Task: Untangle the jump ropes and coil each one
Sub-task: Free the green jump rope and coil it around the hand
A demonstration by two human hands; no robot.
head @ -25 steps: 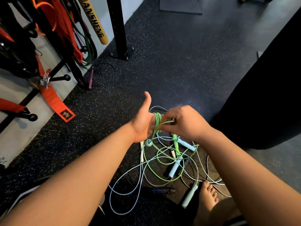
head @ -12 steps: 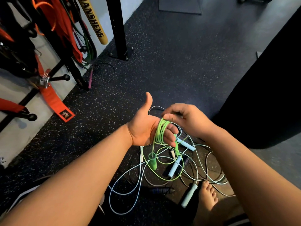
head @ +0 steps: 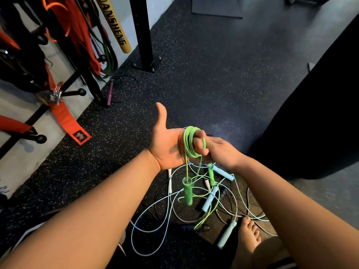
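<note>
Flooring (head: pixel 223 74) of speckled rubber bears tangled pale ropes (head: pixel 153 216) beside a bare foot (head: pixel 247 237); left hand (head: pixel 167 146) holds green rope (head: pixel 187 140) coiled round its curled fingers, right hand (head: pixel 223 152) behind, grip unseen.

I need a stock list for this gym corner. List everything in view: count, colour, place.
green jump rope: one, green, partly coiled round the left hand's fingers, rest trailing to the floor.
green handles: two, green, one hanging below the coil, one to its right.
pale blue handles: three, pale blue, in the floor tangle.
white handles: two, white, in the tangle.
floor: one, dark speckled.
black post: one, black, top centre.
yellow band: one, yellow, lettered, top left.
orange straps: several, orange, left rack.
black shape: one, black, right edge.
bare foot: one, bottom right beside the tangle.
left hand: one, thumb raised, fingers curled inside the coil.
right hand: one, behind the left fingers, its fingers hidden.
</note>
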